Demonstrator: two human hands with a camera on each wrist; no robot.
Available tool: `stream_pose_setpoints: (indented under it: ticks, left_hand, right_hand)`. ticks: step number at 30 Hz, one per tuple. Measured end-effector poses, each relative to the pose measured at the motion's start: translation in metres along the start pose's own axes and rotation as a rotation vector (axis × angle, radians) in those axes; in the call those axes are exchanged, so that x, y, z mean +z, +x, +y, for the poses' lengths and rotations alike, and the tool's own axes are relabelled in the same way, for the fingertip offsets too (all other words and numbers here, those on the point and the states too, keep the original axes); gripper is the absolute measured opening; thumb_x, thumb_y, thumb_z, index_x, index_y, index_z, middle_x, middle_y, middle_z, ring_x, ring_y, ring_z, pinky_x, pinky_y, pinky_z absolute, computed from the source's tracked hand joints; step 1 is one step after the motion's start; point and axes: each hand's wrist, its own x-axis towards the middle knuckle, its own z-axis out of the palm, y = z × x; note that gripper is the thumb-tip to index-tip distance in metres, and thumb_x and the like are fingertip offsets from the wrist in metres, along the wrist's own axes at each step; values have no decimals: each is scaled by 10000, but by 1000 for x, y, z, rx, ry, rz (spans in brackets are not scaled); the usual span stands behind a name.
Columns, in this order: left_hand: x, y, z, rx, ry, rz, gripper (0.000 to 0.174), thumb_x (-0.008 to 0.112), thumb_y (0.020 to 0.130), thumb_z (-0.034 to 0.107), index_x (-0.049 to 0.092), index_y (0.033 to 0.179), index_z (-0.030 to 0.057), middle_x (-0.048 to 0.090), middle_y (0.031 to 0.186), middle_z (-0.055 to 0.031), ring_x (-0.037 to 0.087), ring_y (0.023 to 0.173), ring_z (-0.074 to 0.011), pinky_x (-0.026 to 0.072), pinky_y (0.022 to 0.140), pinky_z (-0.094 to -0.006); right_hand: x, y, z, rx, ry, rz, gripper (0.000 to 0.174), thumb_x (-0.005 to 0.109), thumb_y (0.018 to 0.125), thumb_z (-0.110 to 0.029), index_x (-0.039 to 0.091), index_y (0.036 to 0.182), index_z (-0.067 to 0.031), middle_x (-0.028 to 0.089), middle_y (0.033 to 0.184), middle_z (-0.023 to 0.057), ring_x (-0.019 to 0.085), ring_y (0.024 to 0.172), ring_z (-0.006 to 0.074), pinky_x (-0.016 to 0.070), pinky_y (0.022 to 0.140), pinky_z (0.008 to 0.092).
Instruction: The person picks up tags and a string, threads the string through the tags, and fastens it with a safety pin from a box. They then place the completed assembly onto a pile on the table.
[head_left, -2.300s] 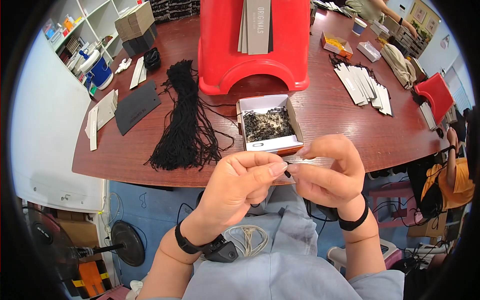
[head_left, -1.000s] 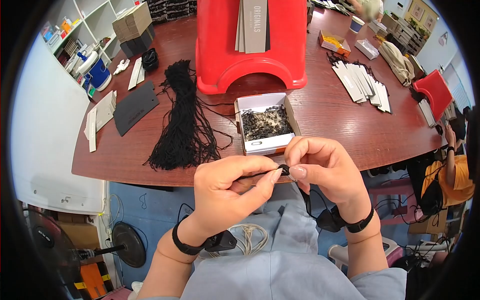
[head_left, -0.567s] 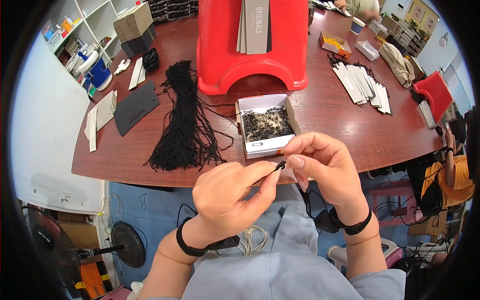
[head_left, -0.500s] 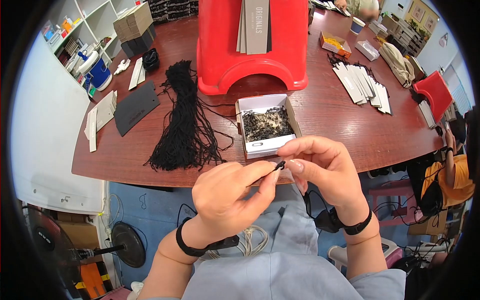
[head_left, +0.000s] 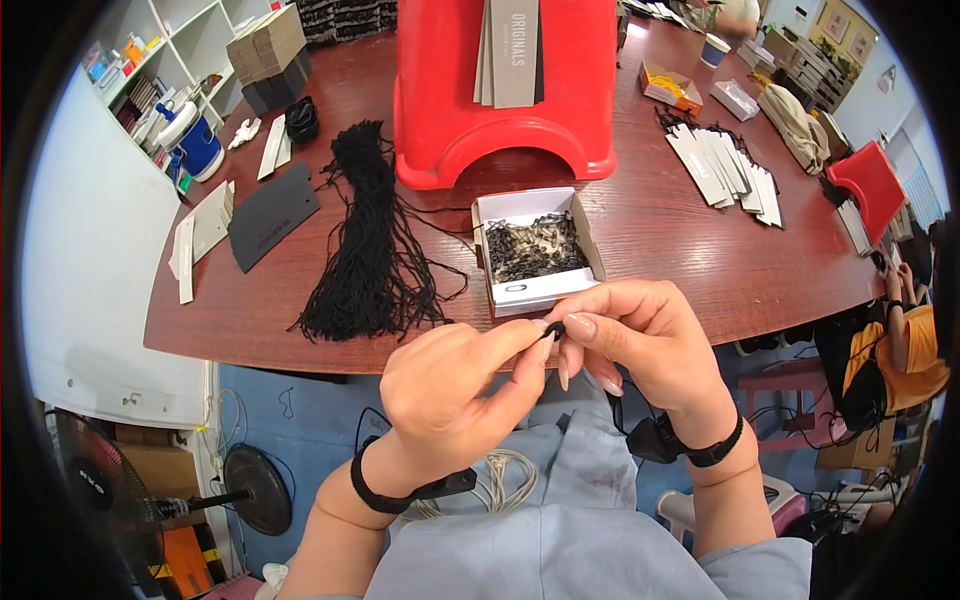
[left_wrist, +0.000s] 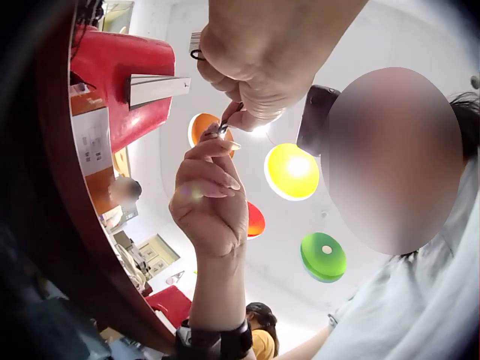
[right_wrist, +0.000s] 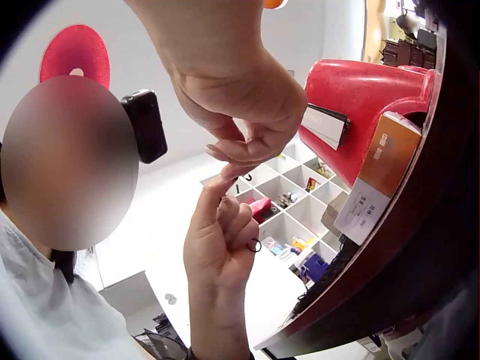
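Note:
Over the table's front edge, my left hand (head_left: 450, 385) pinches a short black cord (head_left: 554, 330) between thumb and forefinger. My right hand (head_left: 645, 335) meets it there, thumb and forefinger pinching the cord's end. The fingertips of both hands almost touch and cover most of the cord. In the left wrist view a small black loop (left_wrist: 196, 55) sticks out behind the left fingers. Just beyond the hands stands an open white box (head_left: 543, 285) of small black and brass-coloured pieces. To its left lies a thick bundle of black cords (head_left: 360, 240).
A red plastic stool (head_left: 505, 135) stands on the table (head_left: 660, 240) with grey tags (head_left: 515, 55) on it. More corded tags (head_left: 715, 165) lie at right, and a dark card (head_left: 273, 215) at left. A fan (head_left: 100, 480) stands on the floor at left.
The hands have shifted slightly left and come together. My right fingertips, a little apart from the black cord half a second ago, now close on its end.

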Motion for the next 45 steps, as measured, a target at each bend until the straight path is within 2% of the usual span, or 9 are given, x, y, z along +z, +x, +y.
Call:
stream_pose_setpoints:
  ticks: [22, 25, 29, 32, 34, 35, 38, 43, 45]
  left_hand:
    - [1, -3, -7, 59, -11, -3, 237, 666, 614, -15, 615, 845, 8, 455, 482, -52, 396, 371, -143, 303, 363, -246]
    - [-4, -3, -4, -4, -54, 22, 191, 656, 639, -14, 623, 826, 6, 490, 505, -53, 424, 392, -115, 321, 376, -217]
    - [-8, -3, -1, -292, -311, -1, 107, 622, 704, 4, 618, 810, -15, 571, 607, -30, 474, 487, -44, 363, 424, -172]
    - [-10, 1, 3, -445, -445, -97, 86, 600, 734, 14, 612, 808, -28, 597, 667, -25, 500, 547, -26, 387, 458, -158]
    - [-2, 0, 4, -459, -587, -107, 84, 582, 751, 15, 608, 814, -33, 606, 699, -36, 505, 573, -20, 395, 486, -144]
    - [-1, 1, 3, -443, -585, -98, 84, 582, 751, 15, 608, 814, -33, 606, 699, -36, 505, 573, -20, 395, 486, -144]
    - [-1, 2, 0, -473, -547, -238, 87, 577, 755, 21, 603, 806, -44, 615, 710, -46, 511, 581, -18, 411, 496, -151]
    - [-9, 4, -2, -377, -476, -254, 84, 589, 742, 42, 614, 783, -26, 609, 658, -58, 501, 537, -28, 399, 471, -162]
    - [-15, 9, 0, -368, -445, -377, 95, 585, 721, -8, 609, 805, -45, 623, 691, -95, 569, 600, -81, 444, 533, -191]
  right_hand:
    - [1, -4, 0, -35, -68, 7, 112, 507, 816, -87, 549, 860, 7, 571, 645, 41, 432, 482, 19, 336, 428, 146]
    - [-2, -9, -1, -61, -109, 47, 88, 506, 806, -70, 544, 839, 2, 565, 635, 35, 435, 484, 18, 335, 429, 146]
    - [-10, -14, -2, -99, -143, 21, 79, 518, 799, -66, 537, 830, 4, 562, 642, 28, 449, 504, 20, 346, 442, 152]
    - [-11, -12, -3, -167, -221, 45, 104, 569, 752, -54, 534, 835, -2, 568, 752, 49, 500, 620, 65, 398, 516, 194]
    - [-5, -3, -7, -598, -540, 254, 176, 617, 691, -52, 533, 838, -5, 550, 889, 69, 516, 763, 140, 426, 639, 268]
    - [-6, -5, -13, -610, -769, 135, 240, 655, 645, -79, 540, 846, -16, 522, 950, 87, 504, 832, 226, 409, 730, 321]
    - [-3, 5, -5, -681, -944, -96, 165, 630, 678, -103, 547, 793, -19, 537, 778, 99, 504, 737, 269, 402, 697, 343]
    - [-12, 1, -4, -691, -990, -203, 107, 577, 732, -111, 537, 695, -19, 511, 632, 82, 486, 634, 253, 399, 621, 348]
    - [-16, -6, -10, -629, -996, -233, 147, 568, 744, -103, 524, 633, -18, 482, 575, 89, 468, 577, 257, 396, 558, 345]
